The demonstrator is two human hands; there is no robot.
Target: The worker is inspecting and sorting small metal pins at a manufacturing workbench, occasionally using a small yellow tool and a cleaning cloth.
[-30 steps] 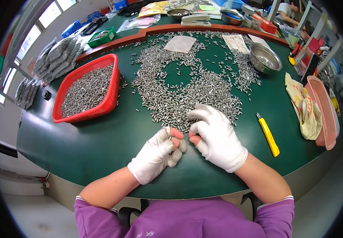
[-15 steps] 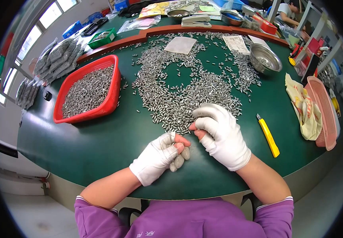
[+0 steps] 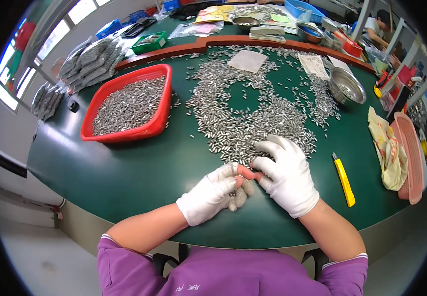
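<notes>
A large heap of small silvery metal pins (image 3: 233, 133) spreads over the green table (image 3: 139, 187) in front of me. My left hand (image 3: 211, 192), in a white glove with bare thumb and index tips, is closed at the heap's near edge. Its other fingertips are grey with dirt and curl under; whatever lies inside is hidden. My right hand (image 3: 290, 180), gloved alike, bends over the near right edge of the heap. Its bare thumb and index tips come together right beside the left fingertips; anything between them is too small to make out.
A red basket (image 3: 168, 101) full of pins stands left, with grey packed bags (image 3: 92, 61) behind. On the right are a steel bowl (image 3: 354, 89), a yellow cutter knife (image 3: 344, 182), a cloth (image 3: 388, 153) and a pink basket (image 3: 411, 163). A wooden ledge (image 3: 189, 47) runs behind.
The view has shifted, so the table appears further right. My right hand has come closer to the left, and their fingertips now almost meet; its fingers have spread a little over the pins.
</notes>
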